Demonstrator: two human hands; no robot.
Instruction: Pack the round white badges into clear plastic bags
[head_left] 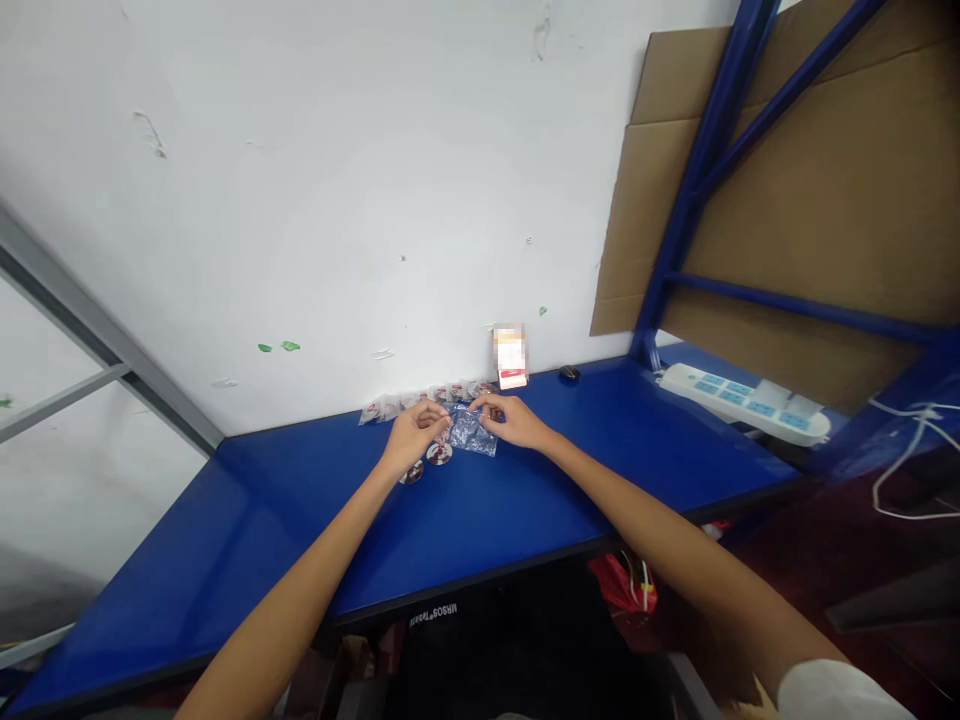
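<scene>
Between my two hands a clear plastic bag [472,434] is held just above the blue table. My left hand [417,432] pinches its left side, thumb against fingertips. At its upper right edge, my right hand [510,420] is closed on the plastic. A round badge-like disc [439,454] lies just below the left fingertips. Another round disc [412,472] is partly hidden by the left wrist. Behind the hands, along the wall, runs a row of several small bagged items [390,406], partly covered by my left hand.
A phone [511,358] with a lit screen leans on the wall at the back of the blue table [277,520]. Right of it lies a small black object [569,372]. A white power strip [746,402] sits at the right, beside a blue metal frame [697,190] backed with cardboard.
</scene>
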